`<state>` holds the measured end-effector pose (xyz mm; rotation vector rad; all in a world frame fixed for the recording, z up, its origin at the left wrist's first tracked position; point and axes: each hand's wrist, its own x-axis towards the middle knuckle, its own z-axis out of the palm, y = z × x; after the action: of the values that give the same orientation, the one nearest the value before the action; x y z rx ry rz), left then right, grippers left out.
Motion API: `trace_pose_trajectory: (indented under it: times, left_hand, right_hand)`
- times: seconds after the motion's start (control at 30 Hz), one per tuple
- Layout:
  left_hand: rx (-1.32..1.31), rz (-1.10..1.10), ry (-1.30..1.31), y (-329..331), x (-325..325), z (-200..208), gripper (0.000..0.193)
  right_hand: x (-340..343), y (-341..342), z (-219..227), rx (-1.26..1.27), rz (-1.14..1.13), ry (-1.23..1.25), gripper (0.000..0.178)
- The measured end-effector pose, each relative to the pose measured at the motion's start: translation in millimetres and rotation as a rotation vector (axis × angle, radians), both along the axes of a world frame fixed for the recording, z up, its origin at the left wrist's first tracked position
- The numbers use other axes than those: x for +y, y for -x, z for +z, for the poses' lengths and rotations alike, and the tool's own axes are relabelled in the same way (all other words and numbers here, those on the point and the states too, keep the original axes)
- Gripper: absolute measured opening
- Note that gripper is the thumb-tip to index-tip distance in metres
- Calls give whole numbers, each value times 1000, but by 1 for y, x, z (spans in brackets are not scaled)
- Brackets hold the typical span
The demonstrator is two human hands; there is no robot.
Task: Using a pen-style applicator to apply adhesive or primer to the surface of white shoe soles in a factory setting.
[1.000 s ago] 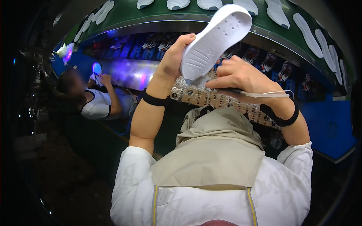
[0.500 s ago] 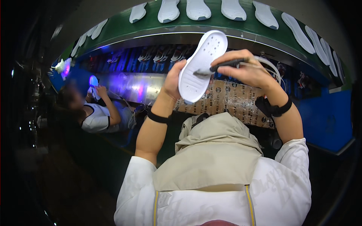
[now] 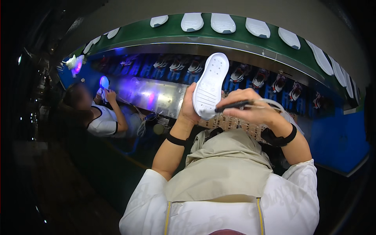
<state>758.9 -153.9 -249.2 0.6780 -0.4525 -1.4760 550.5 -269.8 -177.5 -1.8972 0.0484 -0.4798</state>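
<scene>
My left hand (image 3: 188,105) is closed around the left edge of a white shoe sole (image 3: 211,84), which is tilted nearly upright in front of me. Small holes dot its far part, and ridges cross its near part. In my right hand (image 3: 252,111) is a black-handled brush (image 3: 237,105) with a pale tube running from its back end. Its blurred tip meets the sole's near end, so the bristles are hard to make out. Black bands circle both my wrists.
Several white soles (image 3: 223,24) stand in a row on a green conveyor belt (image 3: 176,29) ahead. Under it, a shelf carries several shoes (image 3: 260,77). A metal worktop (image 3: 166,96) and brown printed covering lie beyond my lap. To the left, a co-worker (image 3: 103,117) holds a sole under violet light.
The brush has gone from the sole's middle to its near end. The sole stands more upright, still in my left hand. The whole view has shifted, and the belt soles appear further right.
</scene>
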Motion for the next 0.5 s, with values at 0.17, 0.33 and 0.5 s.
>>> trace_pose_trajectory:
  times: [0.17,0.33,0.5]
  left_hand:
    - [229,-111,30,6,4,5,77]
    - [128,11,-33,-16,8,-3,78]
    - [-92,-87,309,-93,-23,69,79]
  right_hand:
    - [-18,-19,-14,-113,-592,694,33]
    - [10,-5,2,24,20,251,30]
    - [7,3,18,-108,-330,91,29]
